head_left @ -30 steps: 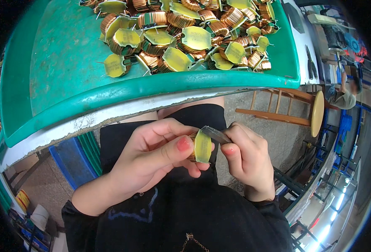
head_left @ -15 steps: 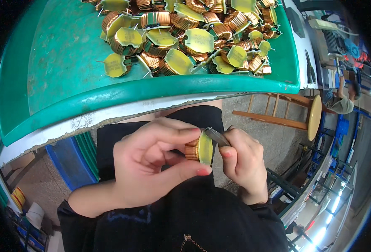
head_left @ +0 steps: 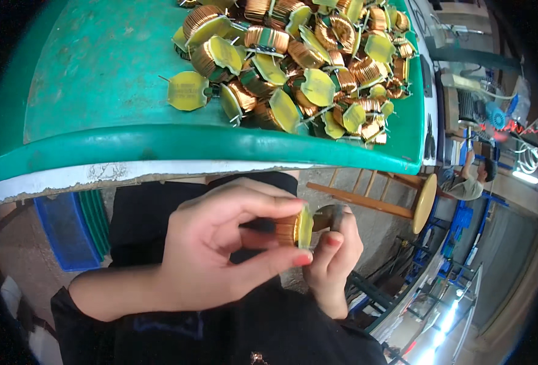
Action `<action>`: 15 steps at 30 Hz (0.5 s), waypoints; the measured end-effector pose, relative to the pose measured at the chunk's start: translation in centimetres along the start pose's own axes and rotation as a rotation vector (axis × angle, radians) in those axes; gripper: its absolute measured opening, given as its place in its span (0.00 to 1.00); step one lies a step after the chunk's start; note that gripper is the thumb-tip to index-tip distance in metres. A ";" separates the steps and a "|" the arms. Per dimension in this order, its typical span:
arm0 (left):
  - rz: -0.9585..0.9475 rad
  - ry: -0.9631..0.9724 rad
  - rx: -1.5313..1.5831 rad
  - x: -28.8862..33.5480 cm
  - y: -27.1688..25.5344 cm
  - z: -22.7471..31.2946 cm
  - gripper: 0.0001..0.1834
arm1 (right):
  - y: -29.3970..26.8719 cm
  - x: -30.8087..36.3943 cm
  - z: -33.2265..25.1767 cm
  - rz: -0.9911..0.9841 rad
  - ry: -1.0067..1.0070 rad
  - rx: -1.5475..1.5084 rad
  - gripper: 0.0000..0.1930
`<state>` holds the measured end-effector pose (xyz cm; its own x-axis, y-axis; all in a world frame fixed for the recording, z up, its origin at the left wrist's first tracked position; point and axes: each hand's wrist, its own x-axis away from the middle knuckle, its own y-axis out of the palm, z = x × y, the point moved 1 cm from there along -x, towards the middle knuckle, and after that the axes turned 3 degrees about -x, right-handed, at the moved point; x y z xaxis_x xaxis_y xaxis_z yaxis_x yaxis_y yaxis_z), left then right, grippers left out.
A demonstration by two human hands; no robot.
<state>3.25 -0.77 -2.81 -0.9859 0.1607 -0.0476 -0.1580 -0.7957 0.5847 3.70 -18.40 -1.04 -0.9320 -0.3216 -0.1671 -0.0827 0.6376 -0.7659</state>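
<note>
Between the thumb and fingers of my left hand (head_left: 211, 240) is a copper-wound toroidal coil (head_left: 287, 231). Its yellow base plate (head_left: 306, 226) faces right, toward my other hand. My right hand (head_left: 336, 258) is closed around a small grey metal hand tool (head_left: 328, 219), held close to the upper right side of the plate. What kind of tool it is, and whether it touches the coil, I cannot tell. Above my hands, a heap of similar coils (head_left: 317, 87) with yellow plates and thin wire leads lies in a green tray (head_left: 208, 144).
The tray rests on a table with a worn white edge (head_left: 92, 177). A blue crate (head_left: 68, 234) is below at the left. To the right are a wooden stool (head_left: 426, 204) lying on its side in the picture and, farther off, another person (head_left: 469, 185).
The tray and heap sit lower in the picture, and the surroundings have shifted left. My right hand has turned, and the tool's tip has moved from the plate's top edge to its right side.
</note>
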 end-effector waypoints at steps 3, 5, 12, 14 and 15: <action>0.052 0.033 0.047 -0.1 0.0 0.1 0.27 | 0.2 0.1 0.1 0.040 0.010 -0.040 0.16; 0.076 0.044 0.067 0.0 -0.1 0.3 0.27 | 0.4 -0.1 -0.1 0.044 0.013 -0.052 0.16; 0.031 -0.082 0.149 0.2 -0.2 0.9 0.27 | 0.8 -0.9 -1.0 0.033 -0.053 0.037 0.18; 0.010 -0.062 0.152 0.2 -0.3 0.9 0.27 | 0.8 -1.0 -1.0 0.022 -0.070 0.075 0.18; 0.010 -0.061 0.154 0.2 -0.3 0.8 0.27 | 0.8 -1.0 -1.0 0.021 -0.070 0.077 0.18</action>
<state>3.15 -0.05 -2.32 -0.9813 0.1926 0.0055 -0.1333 -0.6992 0.7024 4.21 -16.91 -0.87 -0.9063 -0.3582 -0.2244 -0.0334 0.5899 -0.8068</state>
